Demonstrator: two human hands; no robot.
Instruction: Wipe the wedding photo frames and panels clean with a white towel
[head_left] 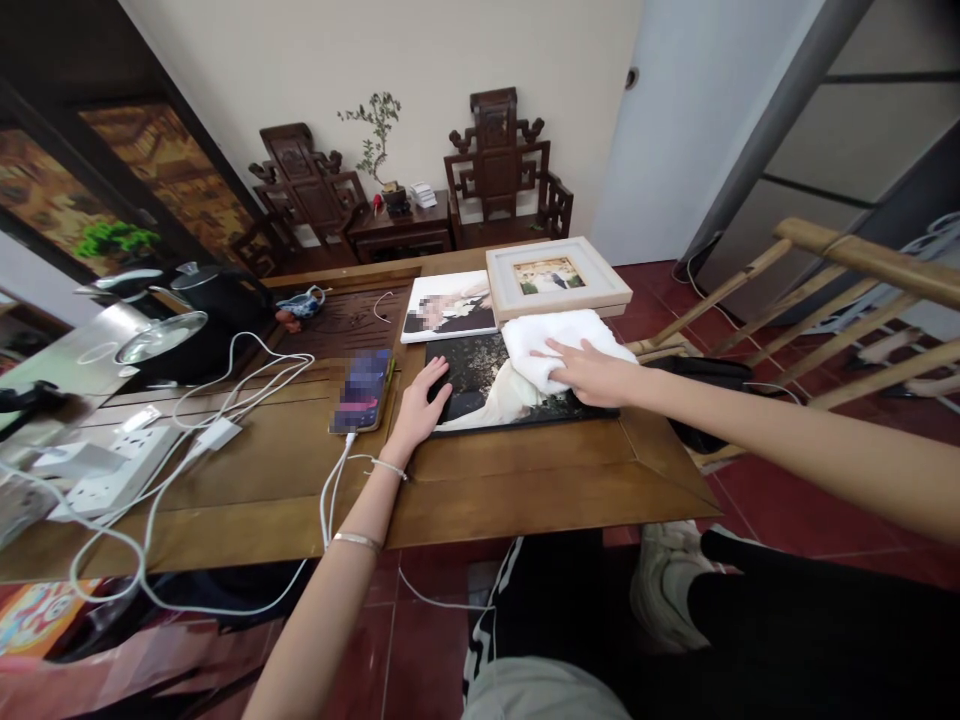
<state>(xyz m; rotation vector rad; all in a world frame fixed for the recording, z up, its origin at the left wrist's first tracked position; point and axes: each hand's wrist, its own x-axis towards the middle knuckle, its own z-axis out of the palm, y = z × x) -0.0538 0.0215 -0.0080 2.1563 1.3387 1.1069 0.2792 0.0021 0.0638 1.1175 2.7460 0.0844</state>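
A dark photo panel point(480, 395) showing a white dress lies flat on the wooden table. My left hand point(426, 398) rests on its left edge, fingers stretched out and the thumb apart. On the panel's upper right part sits a folded white towel point(559, 335). My right hand point(592, 372) holds this towel down against the panel, its fingers reaching across the cloth. Behind the panel are a white photo panel point(450, 300) and, to the right, a pale framed picture point(551, 280). A phone point(364, 390) with a white cable plugged in lies left of my left hand.
White cables and a power strip point(120, 470) spread over the table's left side. Beyond them stand a black kettle point(214, 295) and a glass-lidded pot point(161, 345). A bamboo chair point(825, 300) is at the right, and dark carved chairs point(499, 160) stand along the wall.
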